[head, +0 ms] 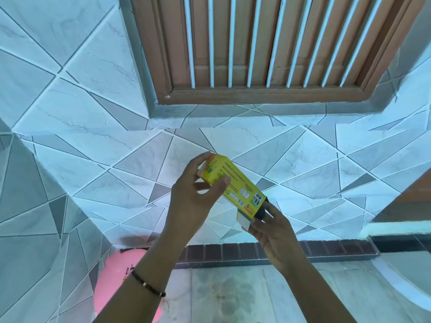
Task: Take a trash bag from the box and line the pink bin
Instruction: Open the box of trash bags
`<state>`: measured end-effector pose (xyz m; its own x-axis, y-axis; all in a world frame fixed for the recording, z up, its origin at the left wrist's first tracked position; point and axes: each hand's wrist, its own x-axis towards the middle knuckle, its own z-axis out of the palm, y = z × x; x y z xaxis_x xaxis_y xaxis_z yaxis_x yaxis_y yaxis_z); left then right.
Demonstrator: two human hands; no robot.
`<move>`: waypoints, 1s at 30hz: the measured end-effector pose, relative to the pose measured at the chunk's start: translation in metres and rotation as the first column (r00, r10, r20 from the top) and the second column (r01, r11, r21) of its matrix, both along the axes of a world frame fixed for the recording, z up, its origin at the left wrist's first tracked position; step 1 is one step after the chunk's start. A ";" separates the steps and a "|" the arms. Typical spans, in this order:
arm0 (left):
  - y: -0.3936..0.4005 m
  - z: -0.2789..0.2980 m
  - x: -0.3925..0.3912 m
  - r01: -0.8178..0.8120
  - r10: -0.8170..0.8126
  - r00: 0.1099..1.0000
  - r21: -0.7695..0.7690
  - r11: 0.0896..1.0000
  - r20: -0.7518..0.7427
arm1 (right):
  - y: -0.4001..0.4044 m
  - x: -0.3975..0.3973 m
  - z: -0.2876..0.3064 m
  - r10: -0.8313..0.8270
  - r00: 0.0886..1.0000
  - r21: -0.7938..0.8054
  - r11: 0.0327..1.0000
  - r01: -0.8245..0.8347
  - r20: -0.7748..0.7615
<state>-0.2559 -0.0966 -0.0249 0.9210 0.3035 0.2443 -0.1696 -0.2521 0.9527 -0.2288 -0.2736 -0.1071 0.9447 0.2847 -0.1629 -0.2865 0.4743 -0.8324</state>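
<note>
A yellow cardboard box (235, 186) of trash bags is held in the air before a tiled wall, tilted down to the right. My left hand (193, 197) grips its upper left end, thumb across the printed face. My right hand (272, 227) is at the lower right end, where a white flap stands open and something black shows in the opening; the fingers pinch there. The pink bin (116, 283) stands on the floor at the lower left, partly hidden behind my left forearm.
A brown wooden window (268, 47) with white bars is set in the wall above. A dark brick skirting (256, 251) runs along the wall's foot. Grey marble floor (233, 297) lies below, and a white curved edge (405, 287) shows at the lower right.
</note>
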 end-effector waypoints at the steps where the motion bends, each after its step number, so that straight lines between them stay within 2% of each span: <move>1: 0.001 -0.001 0.001 0.001 -0.001 1.000 -0.038 0.999 -0.013 | -0.001 0.002 -0.002 -0.011 1.000 0.033 0.999 0.012 -0.021; 4: 0.008 -0.008 0.004 -0.041 0.031 0.998 -0.210 0.977 -0.052 | -0.006 0.006 -0.005 -0.044 0.998 0.093 0.995 0.048 -0.051; 10: 0.031 0.007 0.025 -0.138 0.167 0.984 -0.317 0.938 0.064 | -0.020 0.021 0.008 -0.180 0.973 0.193 0.959 0.206 -0.145; 15: 0.053 0.024 0.087 -0.236 0.297 0.954 -0.519 0.822 0.035 | -0.032 0.041 0.023 -0.224 0.967 0.229 0.942 0.247 -0.122; 18: 0.060 0.038 0.132 -0.248 0.295 0.955 -0.612 0.751 -0.025 | -0.035 0.051 0.029 -0.224 0.971 0.242 0.940 0.239 -0.088; 30: 0.075 0.066 0.262 -0.297 0.159 0.950 -0.613 0.732 -0.270 | -0.037 0.067 0.037 -0.197 0.979 0.244 0.948 0.206 -0.061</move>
<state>0.0057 -0.0214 0.0416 0.8091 0.5301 -0.2536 0.0097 0.4195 0.9077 -0.1619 -0.3107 -0.0703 0.9813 0.1250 -0.1462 -0.1912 0.7150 -0.6725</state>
